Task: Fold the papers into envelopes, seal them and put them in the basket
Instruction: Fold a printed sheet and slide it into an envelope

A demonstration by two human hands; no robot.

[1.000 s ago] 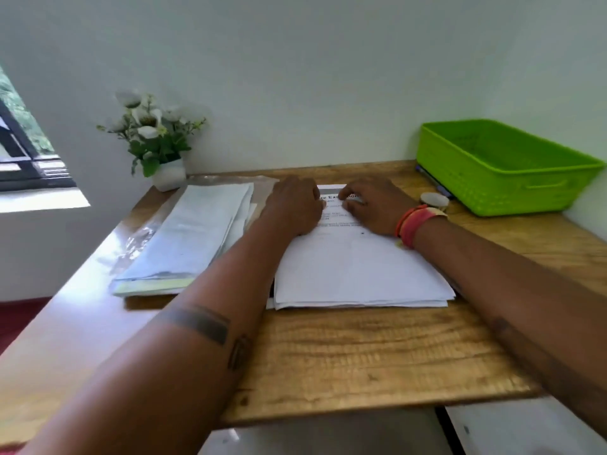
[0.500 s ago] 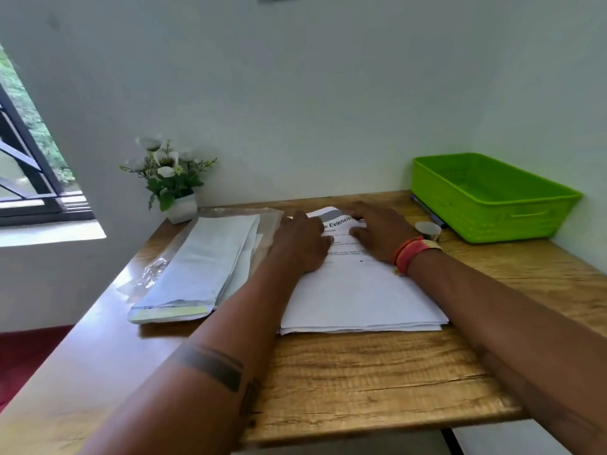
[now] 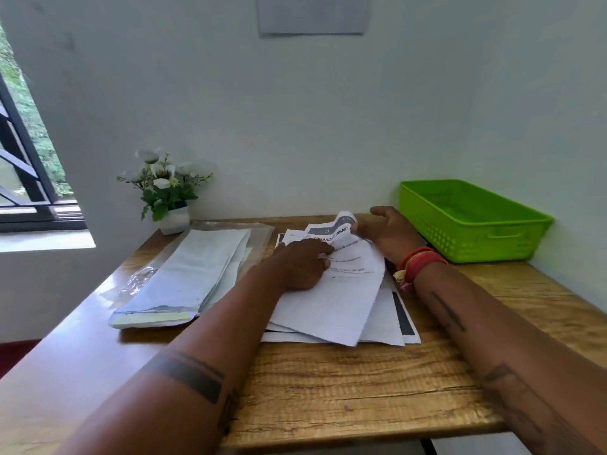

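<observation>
A stack of printed white papers (image 3: 381,320) lies on the wooden table (image 3: 345,389) in front of me. The top sheet (image 3: 341,297) is skewed and its far end is lifted and curled. My right hand (image 3: 389,236) pinches that far edge. My left hand (image 3: 303,266) presses flat on the sheet's left side, fingers spread. A pile of long white envelopes (image 3: 193,277) in clear plastic wrap lies to the left. The green plastic basket (image 3: 473,221) stands at the back right and looks empty.
A small white pot of white flowers (image 3: 166,188) stands at the table's back left corner. A window is on the left wall. Walls close off the back and right sides. The table's front edge runs below my forearms.
My right hand has lifted and curled the far end of the top sheet, which has slid askew off the stack. The camera view has tilted upward.
</observation>
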